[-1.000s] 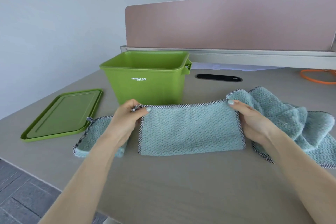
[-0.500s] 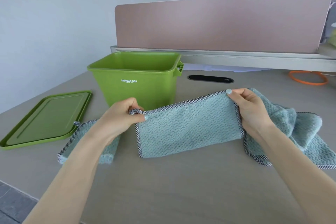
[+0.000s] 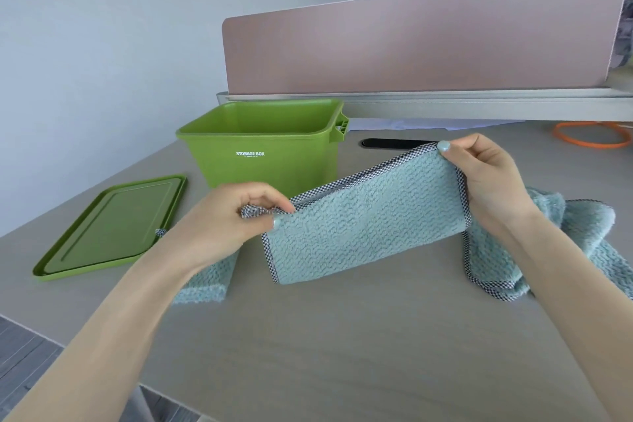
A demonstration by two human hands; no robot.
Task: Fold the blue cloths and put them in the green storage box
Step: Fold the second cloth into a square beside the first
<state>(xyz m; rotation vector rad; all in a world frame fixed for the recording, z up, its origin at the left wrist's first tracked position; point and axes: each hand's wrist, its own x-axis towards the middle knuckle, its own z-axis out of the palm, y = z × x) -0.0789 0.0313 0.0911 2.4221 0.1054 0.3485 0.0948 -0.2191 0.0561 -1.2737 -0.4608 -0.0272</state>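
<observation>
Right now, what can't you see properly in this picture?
Head view only:
- Bottom of the green plastic storage box: its front wall hides it.
- Small folded blue cloth: the left hand and forearm cover most of it.
- Crumpled blue cloths: partly behind the right hand, cut off by the right edge.
- Tiny print under "STORAGE BOX": too small.

We see a nubby, waffle-textured blue cloth [image 3: 363, 229] with checked woven trim, a matt green plastic storage box [image 3: 263, 147] and lid [image 3: 109, 226], on a smooth matt wood-grain table [image 3: 342, 336].
</observation>
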